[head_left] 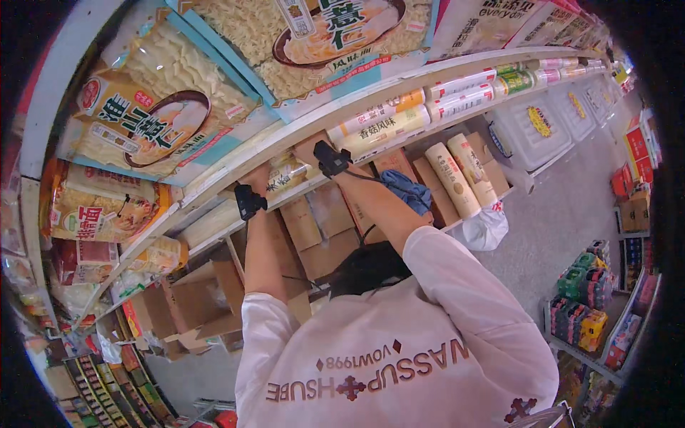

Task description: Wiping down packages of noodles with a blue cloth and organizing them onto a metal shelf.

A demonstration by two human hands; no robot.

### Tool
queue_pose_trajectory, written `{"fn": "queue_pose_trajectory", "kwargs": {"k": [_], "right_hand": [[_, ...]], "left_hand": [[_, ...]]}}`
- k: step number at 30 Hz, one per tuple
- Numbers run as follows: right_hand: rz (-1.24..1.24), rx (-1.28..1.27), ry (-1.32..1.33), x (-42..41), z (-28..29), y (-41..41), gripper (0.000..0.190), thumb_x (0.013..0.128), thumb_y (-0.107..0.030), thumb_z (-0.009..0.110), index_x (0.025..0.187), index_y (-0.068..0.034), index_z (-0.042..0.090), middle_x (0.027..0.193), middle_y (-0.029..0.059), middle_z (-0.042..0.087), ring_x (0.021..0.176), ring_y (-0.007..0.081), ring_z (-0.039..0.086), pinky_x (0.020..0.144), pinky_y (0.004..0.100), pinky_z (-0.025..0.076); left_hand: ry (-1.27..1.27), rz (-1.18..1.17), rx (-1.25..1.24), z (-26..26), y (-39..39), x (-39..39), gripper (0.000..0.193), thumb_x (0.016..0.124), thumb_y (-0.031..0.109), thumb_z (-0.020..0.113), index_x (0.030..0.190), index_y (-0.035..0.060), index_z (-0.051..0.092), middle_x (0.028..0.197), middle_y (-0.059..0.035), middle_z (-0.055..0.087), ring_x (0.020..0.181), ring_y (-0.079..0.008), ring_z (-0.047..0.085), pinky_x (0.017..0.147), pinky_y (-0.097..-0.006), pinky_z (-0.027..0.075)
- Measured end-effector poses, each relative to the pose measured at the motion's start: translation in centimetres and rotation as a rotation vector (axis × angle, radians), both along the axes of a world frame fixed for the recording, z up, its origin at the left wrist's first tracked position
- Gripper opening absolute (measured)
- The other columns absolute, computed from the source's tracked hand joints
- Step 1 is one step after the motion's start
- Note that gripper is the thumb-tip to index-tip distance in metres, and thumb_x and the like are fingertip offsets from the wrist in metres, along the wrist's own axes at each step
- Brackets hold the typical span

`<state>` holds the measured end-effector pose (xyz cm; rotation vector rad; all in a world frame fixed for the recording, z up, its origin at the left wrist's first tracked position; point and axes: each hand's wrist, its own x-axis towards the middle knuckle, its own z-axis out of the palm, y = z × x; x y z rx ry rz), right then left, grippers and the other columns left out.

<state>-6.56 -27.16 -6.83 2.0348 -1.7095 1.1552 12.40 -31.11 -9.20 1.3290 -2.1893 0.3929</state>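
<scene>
Both of my arms reach into a lower shelf, under the edge of the white upper shelf (pixel 332 115). My left hand (pixel 258 175) is at the left end of a row of wrapped noodle rolls (pixel 289 172); its fingers are hidden by the shelf edge. At the right end of those rolls is my right hand (pixel 313 147), its fingers hidden too. Whether either hand grips the rolls cannot be seen. A black device is strapped to each wrist. Beside my right hand lie more paper-wrapped noodle rolls (pixel 385 128) in a stack.
Large noodle bags (pixel 160 112) fill the upper shelf. Below are open cardboard boxes (pixel 203 294), a blue cloth (pixel 406 190) and two upright noodle rolls (pixel 455 179). Clear plastic bins (pixel 530 125) stand to the right. Bottle packs (pixel 583 289) sit across the grey floor (pixel 540 214).
</scene>
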Motion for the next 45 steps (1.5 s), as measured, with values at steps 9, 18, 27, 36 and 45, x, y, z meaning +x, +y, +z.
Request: {"fn": "queue_pose_trajectory", "kwargs": {"k": [9,18,27,36,45], "right_hand": [[0.084,0.255,-0.052,-1.3,-1.8,-0.3,0.043,0.086,-0.035,0.045,0.123,-0.014,0.049,0.12,0.0101,0.053,0.118,0.0256,0.042,0.103,0.0414,0.026],[0.359,0.315,0.549,-8.9,-0.7,13.0,0.064,0.078,-0.031,0.057,0.135,-0.016,0.035,0.146,0.0018,0.024,0.135,0.0194,0.02,0.11,0.0459,0.01],[-0.15,0.333,-0.006,-23.0,-4.9,26.1,0.044,0.078,-0.013,0.055,0.119,0.0,0.044,0.121,0.0201,0.046,0.114,0.0344,0.042,0.096,0.0464,0.033],[-0.413,0.763,0.209,-27.3,-12.3,29.0,0.071,0.075,-0.028,0.062,0.13,0.005,0.031,0.12,0.0259,0.04,0.11,0.0429,0.041,0.095,0.0457,0.035],[-0.738,0.825,0.266,-26.3,-16.7,26.0,0.063,0.079,-0.018,0.051,0.136,-0.005,0.028,0.108,0.0217,0.048,0.091,0.0381,0.052,0.079,0.0468,0.044]], "left_hand": [[-0.087,0.038,0.329,3.0,0.3,-2.3,0.044,0.083,0.036,0.055,0.119,0.0094,0.053,0.118,-0.0193,0.053,0.109,-0.0349,0.051,0.092,-0.0461,0.041],[0.018,-0.022,0.167,-1.2,-1.4,-0.4,0.058,0.081,0.04,0.058,0.131,0.0145,0.041,0.131,-0.0176,0.043,0.12,-0.0381,0.041,0.097,-0.0482,0.035],[-0.009,0.146,-0.021,-0.1,-0.5,0.4,0.039,0.079,0.036,0.06,0.108,0.01,0.059,0.104,-0.0167,0.06,0.095,-0.0381,0.057,0.08,-0.0494,0.045],[0.344,-0.021,-0.029,3.5,15.1,-8.2,0.045,0.079,0.018,0.061,0.115,-0.0037,0.046,0.12,-0.0275,0.041,0.116,-0.0436,0.035,0.095,-0.0535,0.029],[0.272,-0.158,0.608,1.9,25.4,-9.8,0.041,0.083,0.012,0.057,0.121,0.0023,0.045,0.105,-0.0178,0.056,0.099,-0.032,0.055,0.082,-0.0373,0.044]]}}
